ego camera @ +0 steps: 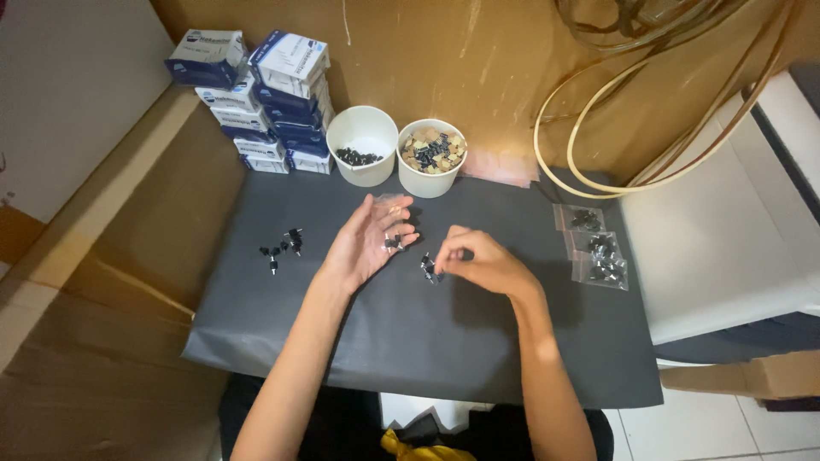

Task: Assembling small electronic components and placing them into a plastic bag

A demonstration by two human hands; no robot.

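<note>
Tiny black parts (pixel 394 242) in the left hand (pixel 367 243) and at the right hand's (pixel 480 262) fingertips, too small to identify

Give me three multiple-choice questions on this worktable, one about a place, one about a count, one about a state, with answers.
1. Where do the small clear bags lie?
A. right side of the dark mat
B. inside a cup
C. on the stacked boxes

2. How many white cups stand at the back?
A. one
B. two
C. four

3. How is the left hand held?
A. clenched in a fist
B. flat, palm down on the mat
C. open, palm up, small black parts on it

Answers: 1 A, they lie near the mat's right edge. 2 B, a nearly empty cup beside a full cup. 3 C, the fingers are spread, while the right hand pinches a part.
</note>
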